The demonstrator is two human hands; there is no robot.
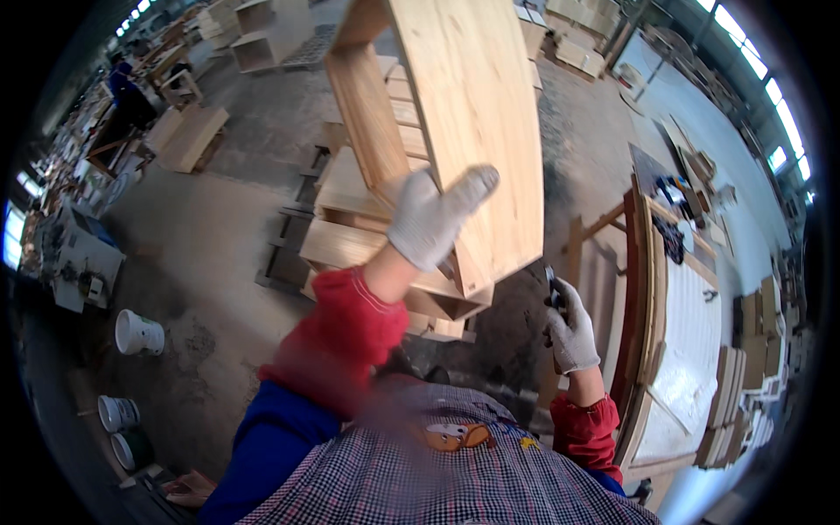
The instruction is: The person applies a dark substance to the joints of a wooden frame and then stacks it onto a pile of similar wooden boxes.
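My left hand (437,214), in a pale work glove, grips the lower edge of a light wooden box frame (481,114). Its thumb lies across the broad front panel, and the frame is raised and tilted. Below it stands a stack of similar wooden boxes (341,241), partly hidden by my left hand and the raised frame. To the right, my gloved right hand (573,337) is closed around a small dark tool with a metallic tip (550,280); the fingers hide most of it, so its kind cannot be made out.
On the right stands a wooden-edged workbench (678,350) with a white covering. White buckets (138,332) sit on the floor at the left. A low stack of boards (188,136) lies farther off, and a person in blue (124,83) is at the far left.
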